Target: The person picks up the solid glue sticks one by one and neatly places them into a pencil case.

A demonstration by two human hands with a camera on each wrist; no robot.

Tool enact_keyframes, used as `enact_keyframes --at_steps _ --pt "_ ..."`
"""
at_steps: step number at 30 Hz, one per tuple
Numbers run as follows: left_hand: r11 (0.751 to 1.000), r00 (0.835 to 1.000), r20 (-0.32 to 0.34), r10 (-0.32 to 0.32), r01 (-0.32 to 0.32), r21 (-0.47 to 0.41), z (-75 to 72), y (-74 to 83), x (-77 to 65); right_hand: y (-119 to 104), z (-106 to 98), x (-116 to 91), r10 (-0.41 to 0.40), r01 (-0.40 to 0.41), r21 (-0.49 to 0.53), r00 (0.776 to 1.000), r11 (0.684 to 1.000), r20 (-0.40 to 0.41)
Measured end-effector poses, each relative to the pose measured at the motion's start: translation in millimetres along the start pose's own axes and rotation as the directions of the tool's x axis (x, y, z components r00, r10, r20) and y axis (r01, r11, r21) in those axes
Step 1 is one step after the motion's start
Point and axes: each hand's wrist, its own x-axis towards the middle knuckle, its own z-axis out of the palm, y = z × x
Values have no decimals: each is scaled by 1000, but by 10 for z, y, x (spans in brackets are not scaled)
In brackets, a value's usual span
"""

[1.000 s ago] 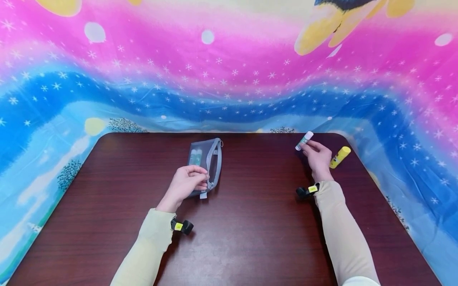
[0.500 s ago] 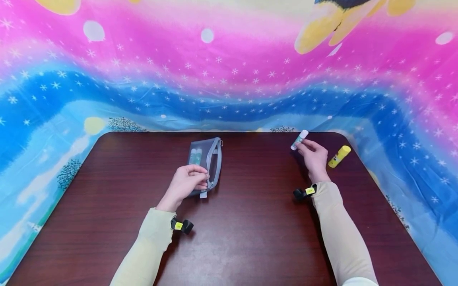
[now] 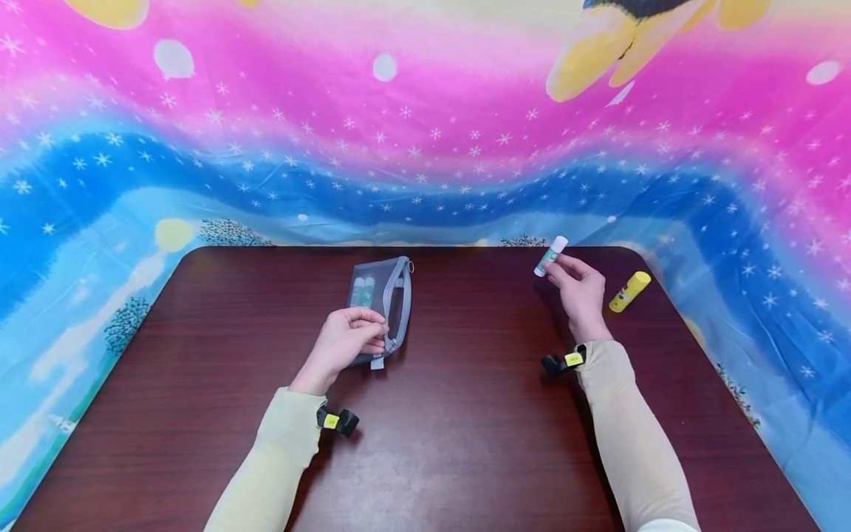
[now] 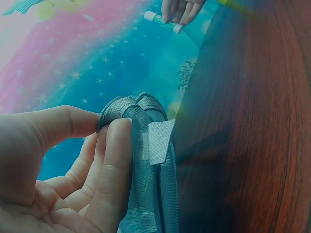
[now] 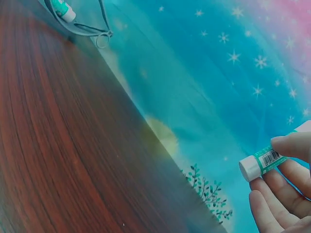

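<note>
My left hand (image 3: pixel 346 340) pinches the near rim of a grey mesh zipper pouch (image 3: pixel 397 314), whose mouth gapes toward the right. Through the mesh show two white-capped green glue sticks (image 3: pixel 363 292) lying side by side. In the left wrist view, thumb and fingers grip the pouch (image 4: pixel 146 194) by its zipper edge, beside a small fabric tab. At the right, my right hand (image 3: pixel 581 295) holds another green and white glue stick (image 3: pixel 550 256) between thumb and fingers, tilted and raised off the table. The right wrist view shows a barcode on this glue stick (image 5: pixel 269 159).
A yellow glue stick (image 3: pixel 629 292) stands tilted-looking near the table's right edge, just right of my right hand. The dark wooden table (image 3: pixel 452 414) ends at a printed cloth backdrop (image 3: pixel 425 148) behind and at both sides.
My right hand has moved a little to the left with the green glue stick, away from the yellow one. The left hand and pouch have stayed in place.
</note>
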Motion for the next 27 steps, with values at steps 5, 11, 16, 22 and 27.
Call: enact_keyframes --at_steps 5,11,16,22,27 --pt "1000 1000 1 -2 2 -6 0 0 -2 -33 38 -36 -40 40 19 999 999 13" --pt "1000 1000 2 -3 3 -14 4 6 -1 -83 93 -82 -54 53 67 998 996 21" --pt "1000 1000 4 1 -1 -18 -1 4 -2 -104 138 -110 -75 73 68 997 995 23" --pt "1000 1000 2 -1 1 -25 -2 13 -8 -109 178 -133 -99 94 127 994 987 36" --pt "1000 1000 5 2 -2 -13 -4 20 -16 -116 197 -153 -113 104 171 993 980 45"
